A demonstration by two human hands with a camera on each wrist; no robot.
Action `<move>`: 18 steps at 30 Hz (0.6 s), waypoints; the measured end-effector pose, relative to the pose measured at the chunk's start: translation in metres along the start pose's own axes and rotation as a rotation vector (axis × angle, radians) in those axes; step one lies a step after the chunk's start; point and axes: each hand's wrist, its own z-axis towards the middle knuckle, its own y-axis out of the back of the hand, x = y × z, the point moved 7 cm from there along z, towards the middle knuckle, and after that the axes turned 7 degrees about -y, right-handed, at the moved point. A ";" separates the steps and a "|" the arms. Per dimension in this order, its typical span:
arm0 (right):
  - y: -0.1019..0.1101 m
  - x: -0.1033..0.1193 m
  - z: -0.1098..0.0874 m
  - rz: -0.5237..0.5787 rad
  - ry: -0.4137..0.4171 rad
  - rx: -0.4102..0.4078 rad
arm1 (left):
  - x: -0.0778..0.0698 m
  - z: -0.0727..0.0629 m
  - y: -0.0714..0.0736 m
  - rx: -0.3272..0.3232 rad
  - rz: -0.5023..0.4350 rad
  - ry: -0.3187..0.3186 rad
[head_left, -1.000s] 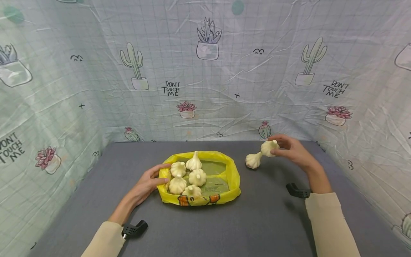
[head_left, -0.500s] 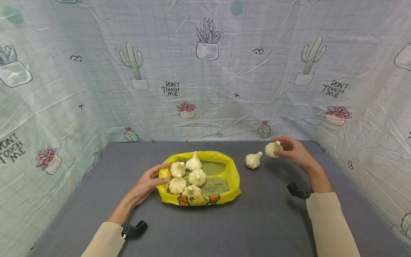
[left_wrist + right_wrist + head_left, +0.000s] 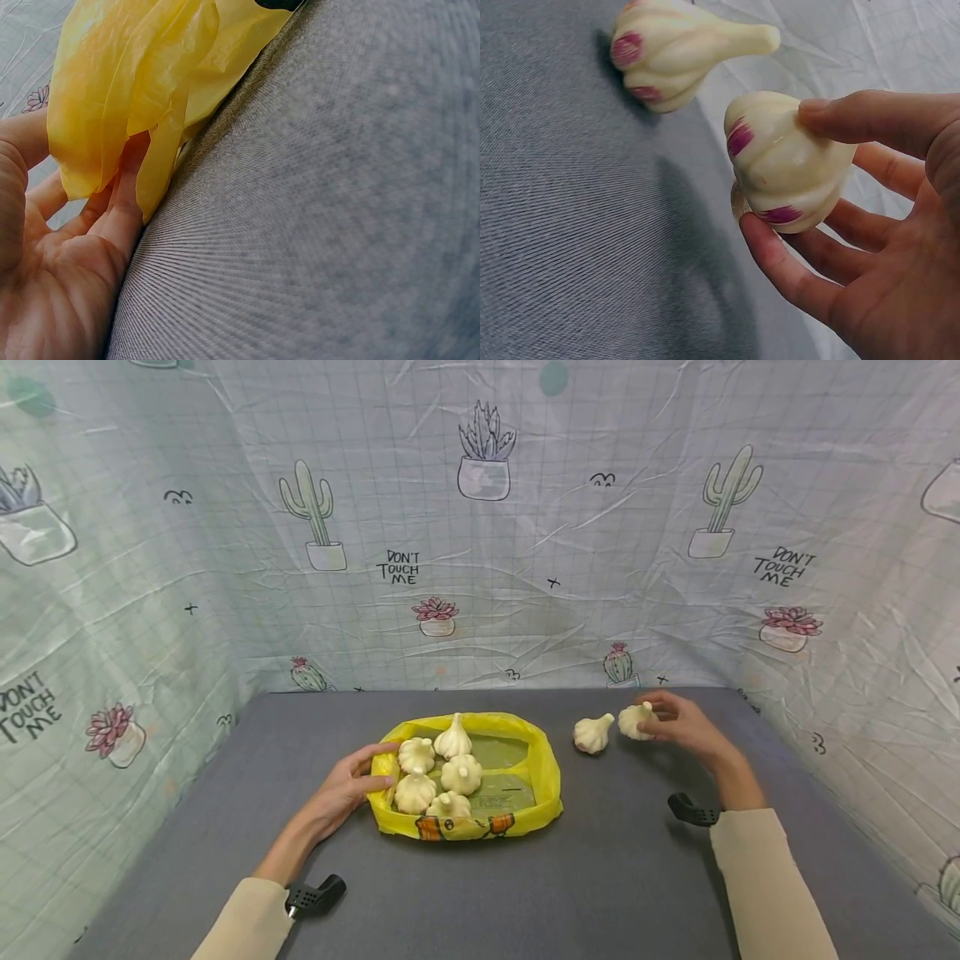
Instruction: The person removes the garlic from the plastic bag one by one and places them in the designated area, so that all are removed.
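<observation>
My left hand (image 3: 341,792) holds the left end of a yellow plastic bag (image 3: 546,785), thumb over the rim and fingers at its outer side. In the left wrist view the fingers curl against the crinkled yellow bag (image 3: 127,82). Several white garlic bulbs (image 3: 461,774) lie inside, toward the bag's left half. At the back right, my right hand (image 3: 686,727) pinches another garlic bulb (image 3: 634,722) between thumb and fingers. Purple patches mark this held bulb (image 3: 787,169) in the right wrist view. A loose garlic bulb (image 3: 592,735) lies on the table just left of it.
The grey cloth-covered table (image 3: 480,902) carries the bag near its middle. A pale sheet (image 3: 555,527) printed with cacti hangs behind and along both sides. Black wrist cameras (image 3: 317,895) sit on both wrists.
My right hand has moved its garlic bulb slightly right, away from the loose bulb, then lowered it toward the table. The left hand and the bag have stayed in place.
</observation>
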 end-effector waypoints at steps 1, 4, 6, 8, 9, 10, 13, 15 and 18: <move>-0.001 -0.001 0.000 0.001 -0.001 0.005 | 0.000 0.000 0.000 0.000 0.001 0.000; -0.003 -0.005 0.002 0.002 0.010 0.015 | 0.000 0.000 0.000 0.003 -0.001 -0.002; -0.004 -0.007 0.003 0.008 0.022 0.018 | 0.000 0.001 0.000 0.005 -0.003 -0.004; -0.004 -0.008 0.004 0.009 0.030 0.017 | 0.000 0.001 0.000 0.007 -0.001 -0.005; -0.005 -0.009 0.004 0.009 0.035 0.020 | 0.000 0.000 0.000 0.008 0.002 -0.006; -0.006 -0.009 0.005 0.008 0.039 0.023 | 0.000 0.000 0.000 0.007 0.004 -0.005; -0.008 -0.012 0.006 0.008 0.033 0.031 | 0.000 0.000 0.000 0.008 0.006 -0.004; -0.010 -0.012 0.006 0.004 0.033 0.038 | 0.000 0.000 0.000 0.010 0.005 -0.005; -0.010 -0.014 0.006 0.006 0.027 0.040 | 0.000 0.000 0.000 0.013 -0.001 -0.005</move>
